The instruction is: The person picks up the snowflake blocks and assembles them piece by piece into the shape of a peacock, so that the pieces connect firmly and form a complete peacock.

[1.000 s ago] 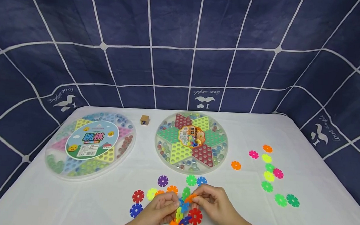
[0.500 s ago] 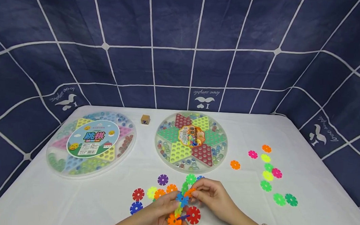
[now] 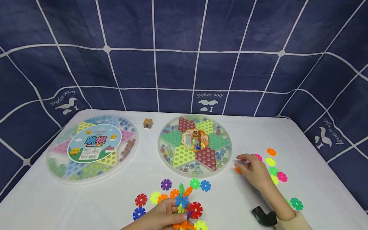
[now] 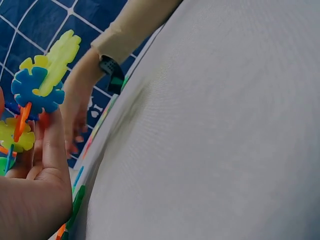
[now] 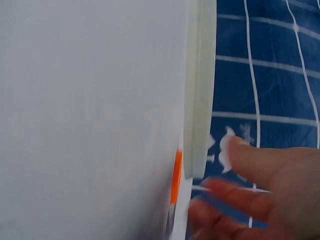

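My left hand grips a chain of interlocked plastic snowflake discs in blue, yellow, green, red and orange; a blue disc and an orange disc sit near its top. From the left wrist, a blue disc and a yellow disc stand up beyond the fingers. Out to the right, my right hand hovers with thumb and fingers parted, right over a loose orange disc. That orange disc appears edge-on in the right wrist view, beside the blurred fingers.
Loose snowflake discs lie around the left hand, such as a red disc and a purple disc. More, including a pink disc, lie at the right. Two round Chinese checkers sets and a wooden cube stand farther back.
My right hand has left the orange disc on the chain and moved right to the loose orange disc. The left hand still holds the chain, with the orange disc staying attached.
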The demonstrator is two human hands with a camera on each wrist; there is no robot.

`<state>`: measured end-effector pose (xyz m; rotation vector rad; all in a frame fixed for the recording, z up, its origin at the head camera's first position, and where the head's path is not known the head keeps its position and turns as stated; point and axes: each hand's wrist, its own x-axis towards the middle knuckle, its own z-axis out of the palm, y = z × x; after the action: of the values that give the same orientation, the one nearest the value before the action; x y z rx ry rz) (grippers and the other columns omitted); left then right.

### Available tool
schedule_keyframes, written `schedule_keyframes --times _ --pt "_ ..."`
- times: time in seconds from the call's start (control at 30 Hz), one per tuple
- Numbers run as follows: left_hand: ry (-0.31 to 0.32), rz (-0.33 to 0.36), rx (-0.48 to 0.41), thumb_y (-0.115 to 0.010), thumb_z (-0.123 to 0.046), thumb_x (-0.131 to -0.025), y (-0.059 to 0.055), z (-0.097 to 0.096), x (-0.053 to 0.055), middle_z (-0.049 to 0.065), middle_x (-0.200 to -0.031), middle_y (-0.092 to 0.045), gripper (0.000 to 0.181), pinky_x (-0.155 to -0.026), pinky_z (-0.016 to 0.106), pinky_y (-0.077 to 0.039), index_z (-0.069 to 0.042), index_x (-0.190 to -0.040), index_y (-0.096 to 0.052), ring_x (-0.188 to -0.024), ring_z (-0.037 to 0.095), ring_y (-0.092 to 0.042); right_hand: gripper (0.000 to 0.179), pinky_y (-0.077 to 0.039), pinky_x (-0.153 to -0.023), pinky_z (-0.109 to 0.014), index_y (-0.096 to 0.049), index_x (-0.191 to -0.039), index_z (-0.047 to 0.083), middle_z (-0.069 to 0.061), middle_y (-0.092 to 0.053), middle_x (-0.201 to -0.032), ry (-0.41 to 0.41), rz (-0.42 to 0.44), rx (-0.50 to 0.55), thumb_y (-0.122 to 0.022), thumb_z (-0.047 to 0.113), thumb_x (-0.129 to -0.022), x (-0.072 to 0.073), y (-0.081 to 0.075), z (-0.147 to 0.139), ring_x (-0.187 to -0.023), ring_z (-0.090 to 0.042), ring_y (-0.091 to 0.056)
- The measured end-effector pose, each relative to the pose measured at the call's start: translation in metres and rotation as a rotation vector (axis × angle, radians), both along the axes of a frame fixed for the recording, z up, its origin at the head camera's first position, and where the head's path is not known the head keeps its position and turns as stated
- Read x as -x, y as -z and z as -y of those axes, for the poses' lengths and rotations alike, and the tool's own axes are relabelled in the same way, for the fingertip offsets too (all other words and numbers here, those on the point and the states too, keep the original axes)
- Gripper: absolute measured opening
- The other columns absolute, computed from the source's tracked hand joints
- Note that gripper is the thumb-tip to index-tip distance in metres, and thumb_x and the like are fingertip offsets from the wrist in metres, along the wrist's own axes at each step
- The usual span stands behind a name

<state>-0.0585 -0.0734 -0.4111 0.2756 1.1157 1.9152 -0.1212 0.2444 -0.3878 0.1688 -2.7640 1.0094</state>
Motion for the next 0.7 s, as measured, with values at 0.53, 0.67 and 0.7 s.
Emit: schedule_keyframes --times 0.53,0.67,0.7 --pt "-0.078 -0.043 0.048 -0.063 -0.014 -0.089 0.001 -0.002 -0.001 0.009 -0.095 -0.068 0.017 -0.083 0.035 -0.050 -0.005 -0.103 -0.059 -0.089 0.019 -0.065 0.012 -0.055 -0.054 -0.034 -0.058 -0.095 -0.005 -0.011 -0.062 -0.076 -0.390 0.073 0.435 -0.062 -0.009 -0.084 -0.026 -0.007 0.023 -0.062 -0.020 -0.061" --pt "-0.064 -0.068 0.018 -0.062 -0.014 -0.090 0.002 -0.002 0.000 0.007 -0.094 -0.068 0.017 -0.084 0.033 -0.050 -0.005 -0.103 -0.059 -0.090 0.017 -0.064 0.011 -0.055 -0.060 -0.045 -0.056 -0.100 -0.011 -0.018 -0.066 -0.083 -0.681 0.140 0.755 -0.055 -0.008 -0.090 -0.045 -0.008 0.056 -0.071 -0.023 -0.066" --pt "-0.058 -0.076 0.000 -0.061 -0.013 -0.090 0.002 -0.002 0.000 0.007 -0.094 -0.068 0.017 -0.084 0.033 -0.050 -0.004 -0.104 -0.059 -0.091 0.017 -0.064 0.011 -0.055 -0.061 -0.044 -0.056 -0.100 -0.010 -0.018 -0.066 -0.084 -0.704 0.140 0.785 -0.055 -0.008 -0.090 -0.048 -0.007 0.062 -0.072 -0.021 -0.066"
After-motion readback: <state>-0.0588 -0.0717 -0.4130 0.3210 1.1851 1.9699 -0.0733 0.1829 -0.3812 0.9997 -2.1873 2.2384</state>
